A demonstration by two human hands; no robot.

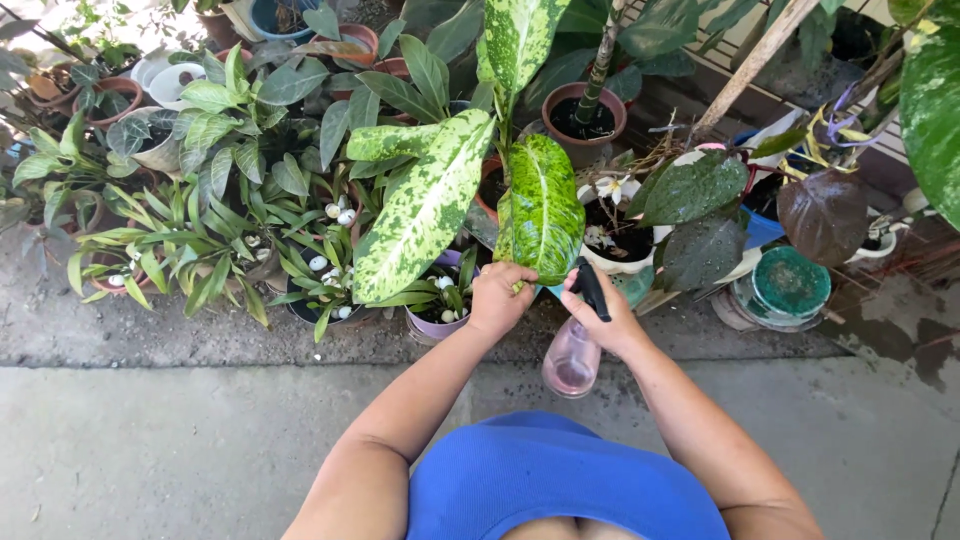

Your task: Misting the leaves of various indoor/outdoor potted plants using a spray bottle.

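Our left hand [500,297] pinching the tip of a speckled leaf [541,208], our right hand [606,318] clamped on a pink spray bottle [572,360] just below it, bare concrete [180,430] open before us, crowded pots [583,122] of soil and plants beyond the kerb [120,335].

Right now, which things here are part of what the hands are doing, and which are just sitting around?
In use:
- left hand, gripping the tip of the variegated leaf
- right hand, holding the pink spray bottle

Just sitting around:
- brown pot
- green round lid
- purple pot
- dark reddish leaf
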